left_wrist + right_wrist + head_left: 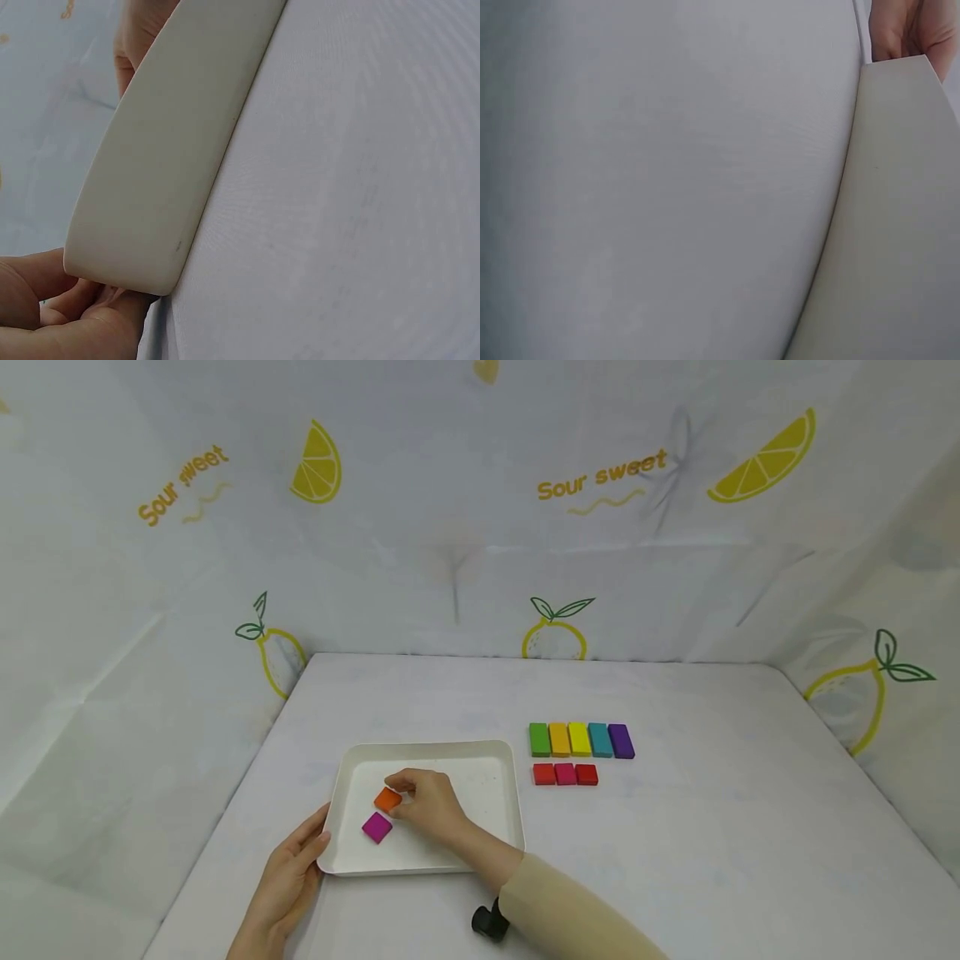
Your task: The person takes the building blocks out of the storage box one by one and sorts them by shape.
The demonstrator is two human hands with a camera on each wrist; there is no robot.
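A shallow white tray (483, 777) lies on the table, its outer wall (157, 165) filling much of the left wrist view. My left hand (288, 870) grips the tray's left rim, thumb at the top edge and fingers along the outside. Inside the tray, my right hand (432, 806) pinches an orange block (387, 799) between thumb and fingers. Just in front of it, a magenta block (377, 827) lies on the tray floor. The right wrist view shows the tray's near wall (885, 195) and the left hand at its corner, but not the right fingers.
Right of the tray, a row of several upright-laid blocks, green to purple (580, 740), lies behind a shorter row of three red and pink blocks (566, 774). A black object (491, 922) shows by the right sleeve. A lemon-print cloth (420, 568) hangs behind the table.
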